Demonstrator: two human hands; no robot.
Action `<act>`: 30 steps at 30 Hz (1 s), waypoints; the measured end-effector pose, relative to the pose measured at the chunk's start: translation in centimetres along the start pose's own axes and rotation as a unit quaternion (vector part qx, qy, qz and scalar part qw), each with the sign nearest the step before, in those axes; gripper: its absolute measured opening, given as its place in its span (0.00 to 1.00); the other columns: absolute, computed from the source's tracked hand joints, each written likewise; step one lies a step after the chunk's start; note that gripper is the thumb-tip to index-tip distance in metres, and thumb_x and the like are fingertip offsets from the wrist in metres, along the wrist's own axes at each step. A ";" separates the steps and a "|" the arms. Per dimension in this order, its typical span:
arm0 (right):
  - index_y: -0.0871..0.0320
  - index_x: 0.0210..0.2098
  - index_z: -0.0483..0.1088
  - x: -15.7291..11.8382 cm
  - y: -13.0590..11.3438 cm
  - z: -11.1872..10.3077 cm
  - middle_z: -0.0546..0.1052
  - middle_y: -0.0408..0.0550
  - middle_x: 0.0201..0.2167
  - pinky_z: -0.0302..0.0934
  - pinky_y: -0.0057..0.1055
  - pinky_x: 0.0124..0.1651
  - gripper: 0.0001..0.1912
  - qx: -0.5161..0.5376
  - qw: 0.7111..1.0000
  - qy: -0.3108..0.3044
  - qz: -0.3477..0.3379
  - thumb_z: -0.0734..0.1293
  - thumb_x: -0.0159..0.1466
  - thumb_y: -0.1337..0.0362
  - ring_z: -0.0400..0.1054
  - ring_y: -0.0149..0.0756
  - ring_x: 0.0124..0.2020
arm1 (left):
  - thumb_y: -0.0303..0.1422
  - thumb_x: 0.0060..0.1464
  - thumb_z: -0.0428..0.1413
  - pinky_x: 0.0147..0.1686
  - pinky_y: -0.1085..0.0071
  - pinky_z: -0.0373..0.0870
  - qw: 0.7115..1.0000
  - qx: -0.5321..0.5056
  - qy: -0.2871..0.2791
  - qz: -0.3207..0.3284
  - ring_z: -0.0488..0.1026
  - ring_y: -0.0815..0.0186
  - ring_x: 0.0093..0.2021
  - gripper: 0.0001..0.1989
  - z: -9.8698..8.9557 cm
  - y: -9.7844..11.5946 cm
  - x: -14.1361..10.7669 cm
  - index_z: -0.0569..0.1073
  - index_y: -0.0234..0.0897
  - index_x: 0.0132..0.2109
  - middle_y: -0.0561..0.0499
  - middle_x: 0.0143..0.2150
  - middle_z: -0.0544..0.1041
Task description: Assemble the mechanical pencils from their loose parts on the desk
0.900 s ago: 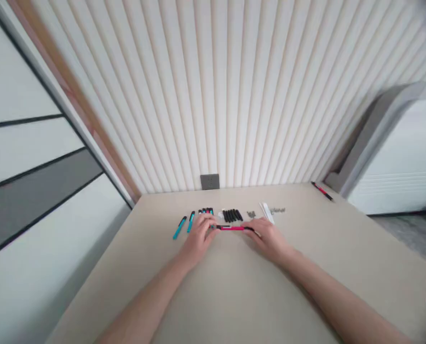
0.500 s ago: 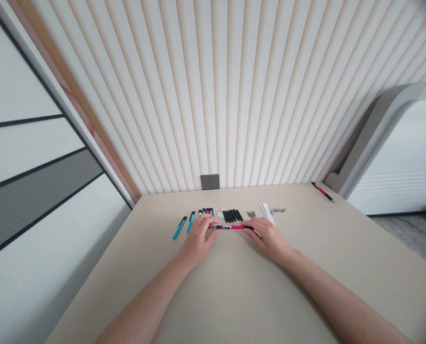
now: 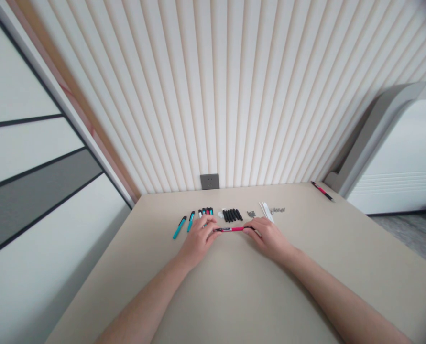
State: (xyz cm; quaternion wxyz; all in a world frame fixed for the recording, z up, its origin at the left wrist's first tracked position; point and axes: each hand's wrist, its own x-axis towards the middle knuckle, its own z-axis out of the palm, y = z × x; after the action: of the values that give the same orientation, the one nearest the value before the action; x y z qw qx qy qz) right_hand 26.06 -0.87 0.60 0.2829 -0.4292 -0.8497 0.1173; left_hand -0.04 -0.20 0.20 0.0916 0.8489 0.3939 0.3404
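A red and black pen (image 3: 237,229) lies level between my two hands, just above or on the table. My left hand (image 3: 199,235) pinches its left end with thumb and fingers. Closed on the black right end is my right hand (image 3: 266,232). The fingers cover both tips of the pen. Just beyond it, several short black tubes (image 3: 232,215) lie side by side. Behind my left hand several pen barrels (image 3: 207,210) in teal, red and white are partly hidden.
Two teal barrels (image 3: 180,227) lie left of my left hand. Small grey metal parts (image 3: 251,214), thin white sticks (image 3: 267,210) and a pile of springs (image 3: 278,210) lie behind my right hand. Another red and black pen (image 3: 322,191) rests at the far right. A socket (image 3: 210,181) is on the wall.
The pen has shifted slightly, its left end sitting a little lower and deeper in my left fingers. My right hand keeps its hold in nearly the same place.
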 end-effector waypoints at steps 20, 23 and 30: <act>0.55 0.37 0.76 -0.8 6.0 -3.4 0.73 0.53 0.42 0.51 0.41 0.47 0.10 -0.278 0.922 0.068 0.261 0.63 0.63 0.62 0.64 0.45 0.46 | 0.30 0.61 0.51 0.49 0.62 0.67 0.998 -0.017 0.057 -0.014 0.70 0.61 0.47 0.04 -0.3 0.2 0.2 0.71 0.39 0.42 0.48 0.43 0.71; 0.55 0.37 0.76 -0.9 6.2 -3.1 0.73 0.54 0.40 0.51 0.41 0.46 0.10 -0.275 0.927 0.065 0.245 0.63 0.63 0.62 0.64 0.46 0.45 | 0.30 0.61 0.52 0.49 0.62 0.67 0.998 -0.020 0.055 -0.014 0.70 0.61 0.47 0.04 -0.3 0.1 0.2 0.71 0.39 0.41 0.48 0.43 0.71; 0.55 0.38 0.75 -0.9 6.7 -2.8 0.73 0.54 0.40 0.51 0.42 0.46 0.09 -0.260 0.934 0.071 0.235 0.64 0.63 0.63 0.64 0.47 0.45 | 0.29 0.60 0.53 0.49 0.63 0.67 0.998 -0.024 0.059 -0.015 0.70 0.62 0.47 0.03 -0.2 0.1 0.2 0.71 0.39 0.41 0.48 0.43 0.71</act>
State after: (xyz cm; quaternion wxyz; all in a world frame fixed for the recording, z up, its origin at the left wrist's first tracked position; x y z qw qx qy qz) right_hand 32.54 2.30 -0.48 0.1850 -0.6824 -0.7032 -0.0755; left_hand -0.03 -0.11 0.49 0.0937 0.8187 0.4034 0.3978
